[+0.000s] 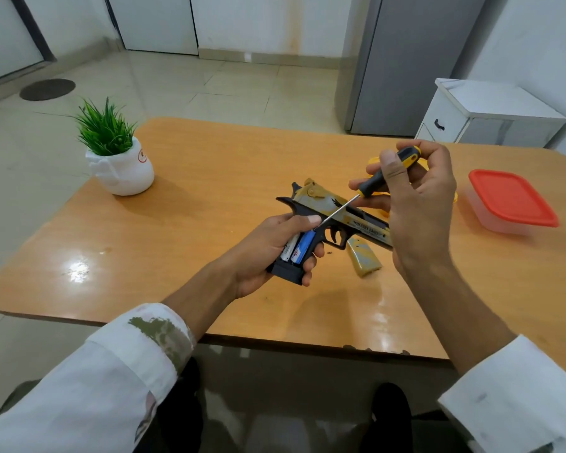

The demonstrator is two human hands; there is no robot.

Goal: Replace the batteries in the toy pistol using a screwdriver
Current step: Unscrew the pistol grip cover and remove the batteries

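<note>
- The toy pistol [366, 228], tan over black, is held just above the wooden surface [190, 223], near its middle, with the barrel pointing to the right.
- The left hand [268, 253] grips the pistol's black handle: its fingers [308, 266] curl round the front edge and the thumb lies across the top.
- The side of the handle is uncovered, and two batteries [296, 248] sit side by side inside it, one white and one blue.
- The right hand [419, 207] holds the screwdriver [371, 184] by its black-and-yellow handle, with fingers and thumb closed round it.
- The screwdriver's metal shaft slants down to the left, and its tip is at the top of the battery bay, just beside the left thumb.
- A tan cover panel [363, 259] lies flat on the surface just below the barrel.
- A clear container with a red lid [512, 201] stands at the right, and a potted green plant [116, 152] in a white pot at the far left corner.
</note>
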